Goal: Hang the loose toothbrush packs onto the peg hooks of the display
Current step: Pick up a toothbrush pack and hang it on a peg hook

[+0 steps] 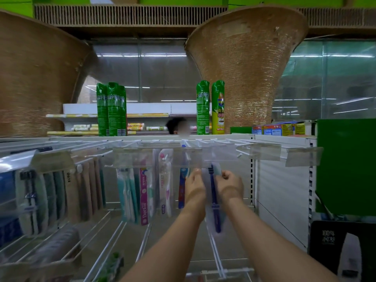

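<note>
Head view catches the hanging step: the right hand (232, 181) pinches the top of the toothbrush pack (214, 202) between both hands, the left hand (195, 183) grip unclear, and next its hole likely needs threading onto a peg hook (200, 142) above the fingertips.

We have a single view, from a wide-angle camera worn on the head. It faces forward and slightly down, close to the peg hooks (200, 141), with the shelf top (223, 136) seemingly near lens height; our frame edges are blurred.
</note>
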Available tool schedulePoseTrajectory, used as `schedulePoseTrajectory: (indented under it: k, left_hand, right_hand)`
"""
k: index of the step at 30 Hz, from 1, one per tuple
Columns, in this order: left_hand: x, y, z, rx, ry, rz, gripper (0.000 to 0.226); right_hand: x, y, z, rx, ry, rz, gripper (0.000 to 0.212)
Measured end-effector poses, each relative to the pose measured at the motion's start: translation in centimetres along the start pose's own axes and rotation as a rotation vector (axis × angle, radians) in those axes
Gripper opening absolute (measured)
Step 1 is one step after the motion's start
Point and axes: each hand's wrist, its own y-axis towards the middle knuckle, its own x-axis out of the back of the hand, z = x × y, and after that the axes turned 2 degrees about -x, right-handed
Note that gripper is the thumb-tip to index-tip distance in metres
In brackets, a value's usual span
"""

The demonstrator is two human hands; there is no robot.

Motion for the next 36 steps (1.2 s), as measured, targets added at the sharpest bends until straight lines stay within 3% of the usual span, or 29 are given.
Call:
schedulePoseTrajectory:
  k: [10, 14, 21, 28, 32, 36]
  left_hand:
    - [0.9, 1.2, 0.5, -0.020, 0.061, 0.178, 0.046]
    - [1.5, 1.4, 1.6, -0.084, 0.096, 0.224, 0.045]
    - [3.2, 3.4, 4.6, -0.182, 0.182, 0.074, 0.021]
    - [5.4, 6.1, 6.5, -0.109, 0.180, 0.024, 0.028]
    - [7.5, 5.0, 6.5, -0.015, 0.163, -0.001, 0.025]
    - [9.9, 2.4, 6.3, -0.033, 0.156, -0.058, 0.026]
  right_hand:
    - [-2.4, 3.6, -1.3, -0.027, -0.087, -0.012, 0.032]
    - [-3.5, 4.7, -1.8, -0.032, -0.109, -0.052, 0.025]
    - [-5.0, 5.4, -3.2, 0.011, -0.143, -0.185, 0.015]
    - [-5.9, 4.6, -4.9, -0.043, -0.104, -0.257, 0.025]
    - [-5.2, 2.0, -5.5, -0.054, -0.077, -0.234, 0.032]
    - [-5.0, -1.3, -5.6, -0.087, -0.043, -0.182, 0.030]
